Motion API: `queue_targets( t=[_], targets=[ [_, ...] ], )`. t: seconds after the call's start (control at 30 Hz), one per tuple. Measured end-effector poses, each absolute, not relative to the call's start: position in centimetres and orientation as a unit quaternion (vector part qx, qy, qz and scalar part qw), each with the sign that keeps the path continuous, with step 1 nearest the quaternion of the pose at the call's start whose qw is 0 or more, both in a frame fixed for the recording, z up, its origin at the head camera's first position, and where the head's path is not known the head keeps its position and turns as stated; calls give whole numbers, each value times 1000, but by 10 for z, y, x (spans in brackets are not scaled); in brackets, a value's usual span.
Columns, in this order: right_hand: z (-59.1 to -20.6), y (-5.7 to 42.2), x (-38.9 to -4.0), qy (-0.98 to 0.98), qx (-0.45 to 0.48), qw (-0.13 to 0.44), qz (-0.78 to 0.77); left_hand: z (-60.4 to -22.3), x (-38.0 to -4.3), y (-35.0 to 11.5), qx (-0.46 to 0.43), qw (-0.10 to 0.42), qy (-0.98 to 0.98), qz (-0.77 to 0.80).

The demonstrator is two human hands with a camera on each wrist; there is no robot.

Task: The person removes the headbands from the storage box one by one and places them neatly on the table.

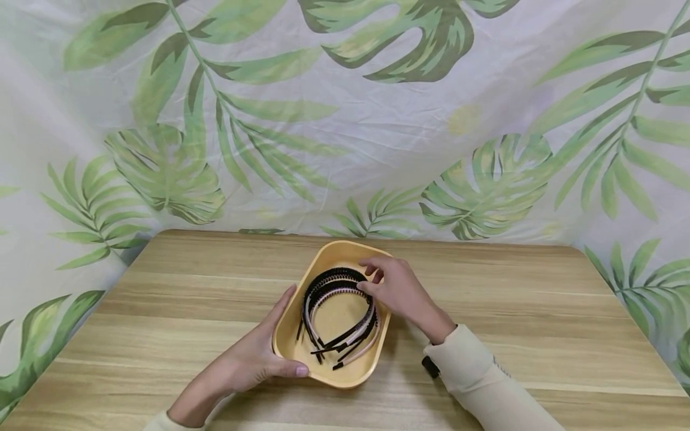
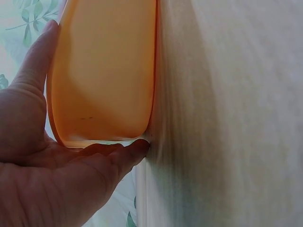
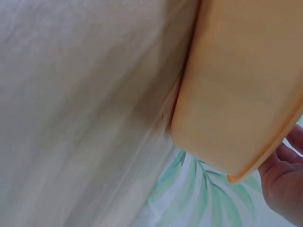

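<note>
A yellow-orange plastic bin (image 1: pixel 372 372) stands on the wooden table, set at a slant. Several headbands (image 1: pixel 339 281) lie bunched inside it, mostly black, some with toothed edges, with pale pink ones among them. My left hand (image 1: pixel 250 358) holds the bin at its near left corner, thumb along the near rim and fingers against the left side. Over the right rim reaches my right hand (image 1: pixel 396 287), its thumb close by the upper right of the headbands and apart from the bent forefinger. Whether the thumb touches a headband is hard to tell.
Wood-grain tabletop (image 1: pixel 517 311) extends around the bin. Behind the table hangs a white cloth (image 1: pixel 388 149) printed with green leaves, also reaching round both sides. A dark band (image 1: pixel 430 366) shows at the right sleeve cuff.
</note>
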State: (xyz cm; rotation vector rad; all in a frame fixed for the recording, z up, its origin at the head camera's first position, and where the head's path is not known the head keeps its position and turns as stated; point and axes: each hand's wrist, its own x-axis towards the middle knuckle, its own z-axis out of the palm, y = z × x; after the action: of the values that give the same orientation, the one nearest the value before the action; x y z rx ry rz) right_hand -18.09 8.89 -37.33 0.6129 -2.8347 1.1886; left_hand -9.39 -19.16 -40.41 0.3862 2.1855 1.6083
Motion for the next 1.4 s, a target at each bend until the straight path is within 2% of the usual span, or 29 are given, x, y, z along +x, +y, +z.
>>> queue_targets(
  t=[0.93,1.4],
  targets=[
    [-372,82,-190,-908,173,-29,380,-404,-93,-192,144,195,777,581],
    [-370,80,-190,-907,172,-21,384,-402,-92,-194,143,194,780,577]
  ],
)
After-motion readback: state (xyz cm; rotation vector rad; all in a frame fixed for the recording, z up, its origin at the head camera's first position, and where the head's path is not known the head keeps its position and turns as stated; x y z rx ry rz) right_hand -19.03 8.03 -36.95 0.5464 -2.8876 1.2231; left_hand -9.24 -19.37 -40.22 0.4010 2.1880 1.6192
